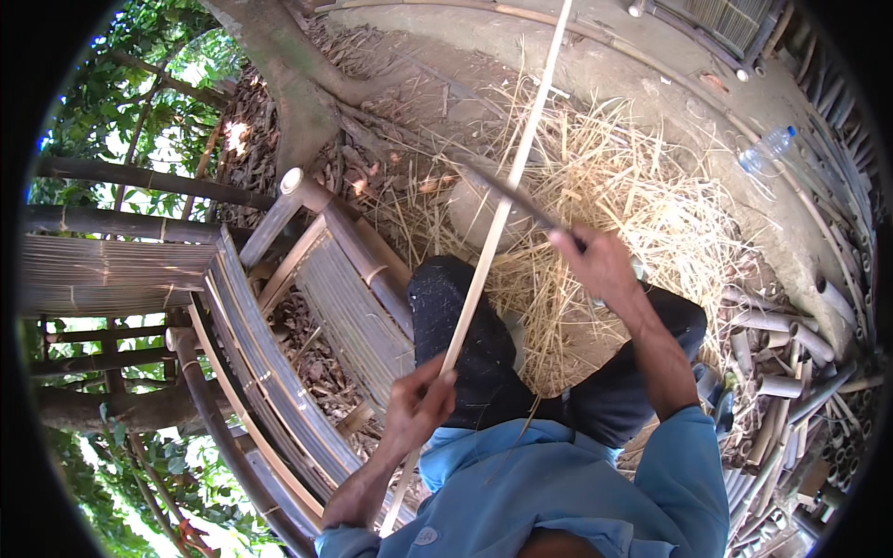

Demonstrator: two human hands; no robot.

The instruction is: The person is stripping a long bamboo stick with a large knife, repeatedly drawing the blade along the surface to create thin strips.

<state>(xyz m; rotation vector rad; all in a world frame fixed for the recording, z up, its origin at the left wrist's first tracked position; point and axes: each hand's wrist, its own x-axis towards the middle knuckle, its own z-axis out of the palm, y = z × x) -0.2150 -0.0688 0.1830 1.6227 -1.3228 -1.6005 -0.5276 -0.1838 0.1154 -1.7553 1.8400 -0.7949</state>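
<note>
I'm seeing a pale strip (530, 130) slanting from the top edge to lower centre. The left hand (419, 405) is pinching it closed-fingered at lower centre; the right hand (603, 265), fist closed, is holding a knife (532, 210) across it mid-frame. Shavings (642, 191) are lying upper right.

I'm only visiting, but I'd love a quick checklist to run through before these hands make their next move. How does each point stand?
1. Left fingers gripping the pale strip: ok.
2. Right fingers around the handle of the knife: ok.
3. Left fingers away from the knife: ok, they hold the strip well below where the two cross.
4. Knife actually touching the strip: cannot tell; they cross in this view, but contact isn't clear.
5. Ground ahead free of litter: not ok, pale shavings are strewn there.
6. Clear bottle away from the knife: ok, far off to the right.
</note>
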